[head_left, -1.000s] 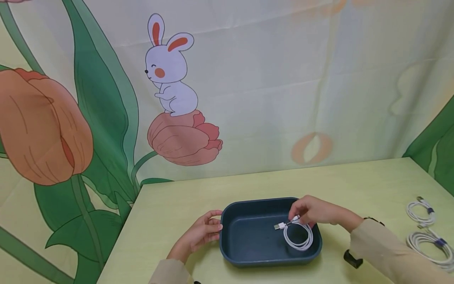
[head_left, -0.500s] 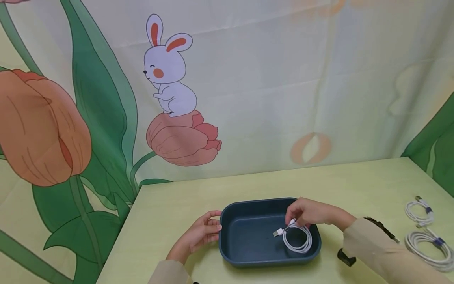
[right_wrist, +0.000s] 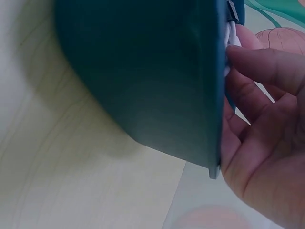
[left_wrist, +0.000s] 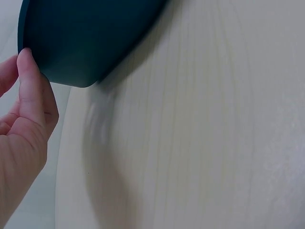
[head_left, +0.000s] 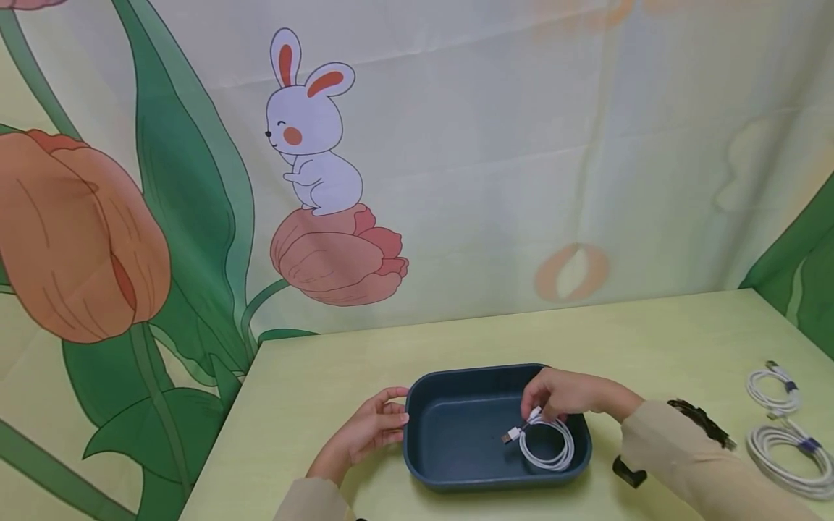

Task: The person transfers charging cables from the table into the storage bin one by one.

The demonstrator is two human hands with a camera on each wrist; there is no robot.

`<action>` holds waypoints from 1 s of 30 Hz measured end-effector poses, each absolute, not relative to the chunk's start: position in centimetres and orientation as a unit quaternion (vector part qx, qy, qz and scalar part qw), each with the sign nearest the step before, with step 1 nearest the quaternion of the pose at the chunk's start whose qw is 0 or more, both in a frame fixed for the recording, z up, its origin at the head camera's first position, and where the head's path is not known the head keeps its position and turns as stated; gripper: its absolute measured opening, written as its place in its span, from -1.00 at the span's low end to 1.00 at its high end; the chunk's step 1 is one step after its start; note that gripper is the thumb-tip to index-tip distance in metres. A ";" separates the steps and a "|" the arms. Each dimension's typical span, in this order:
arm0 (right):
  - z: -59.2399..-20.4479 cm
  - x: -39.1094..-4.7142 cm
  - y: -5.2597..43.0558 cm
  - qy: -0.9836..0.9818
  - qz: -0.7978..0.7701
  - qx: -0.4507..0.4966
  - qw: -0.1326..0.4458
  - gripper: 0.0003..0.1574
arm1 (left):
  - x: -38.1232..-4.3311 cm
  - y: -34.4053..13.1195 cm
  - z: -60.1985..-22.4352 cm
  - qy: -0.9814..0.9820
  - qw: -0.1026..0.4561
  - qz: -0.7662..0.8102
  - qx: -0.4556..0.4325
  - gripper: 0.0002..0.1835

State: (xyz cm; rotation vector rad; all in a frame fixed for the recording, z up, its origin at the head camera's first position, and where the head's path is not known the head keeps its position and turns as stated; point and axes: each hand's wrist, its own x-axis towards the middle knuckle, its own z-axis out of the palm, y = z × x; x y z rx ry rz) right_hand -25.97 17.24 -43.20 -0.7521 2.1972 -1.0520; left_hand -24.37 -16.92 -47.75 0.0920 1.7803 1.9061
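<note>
A dark blue rectangular bin (head_left: pixel 456 481) stands on the table. My left hand (head_left: pixel 373 427) touches its left end, with the fingers spread along the outer wall and the thumb at the rim. In the left wrist view, the left hand's fingertips (left_wrist: pixel 27 59) meet the bin's edge. My right hand (head_left: pixel 560 394) reaches over the bin's right end and pinches a coiled white USB cable (head_left: pixel 567 452). The cable's loop hangs down inside the bin, its plug end pointing left. In the right wrist view, the bin's wall (right_wrist: pixel 157 95) hides most of the cable.
Two more coiled white cables, a smaller one (head_left: pixel 752 394) and a larger one (head_left: pixel 762 463), lie at the table's right side with dark ties. A black cable (head_left: pixel 700 420) lies partly behind the right sleeve. A printed curtain (head_left: pixel 469 181) hangs behind the table (head_left: pixel 326 362).
My right hand has shifted slightly left and down with the white cable, which sits a little lower in the bin. The left hand stays at the bin's left end.
</note>
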 end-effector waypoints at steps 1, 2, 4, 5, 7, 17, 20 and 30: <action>-43.3 -26.0 17.2 0.826 -0.392 -0.281 0.292 -0.64 | -24.4 -16.9 -47.8 0.659 0.262 0.704 0.033 -0.50; -43.3 -26.0 17.2 0.827 -0.390 -0.280 0.293 -0.64 | -24.4 -16.9 -47.8 0.661 0.261 0.703 0.032 -0.50; -43.3 -26.0 17.1 0.828 -0.387 -0.278 0.295 -0.64 | -24.4 -16.9 -47.9 0.664 0.260 0.701 0.031 -0.50; -43.3 -26.0 17.0 0.828 -0.386 -0.278 0.297 -0.64 | -24.4 -16.9 -47.9 0.664 0.260 0.700 0.031 -0.50; -43.3 -26.0 16.9 0.827 -0.383 -0.279 0.302 -0.63 | -24.4 -16.9 -47.9 0.665 0.259 0.700 0.028 -0.51; -43.5 -25.8 16.3 0.822 -0.367 -0.299 0.317 -0.65 | -24.2 -16.9 -47.6 0.667 0.261 0.698 0.028 -0.51; -43.6 -25.8 16.2 0.820 -0.365 -0.300 0.322 -0.66 | -24.1 -16.9 -47.5 0.664 0.261 0.700 0.027 -0.51; -43.3 -25.6 16.1 0.826 -0.347 -0.298 0.330 -0.66 | -24.2 -16.9 -47.6 0.663 0.261 0.701 0.028 -0.51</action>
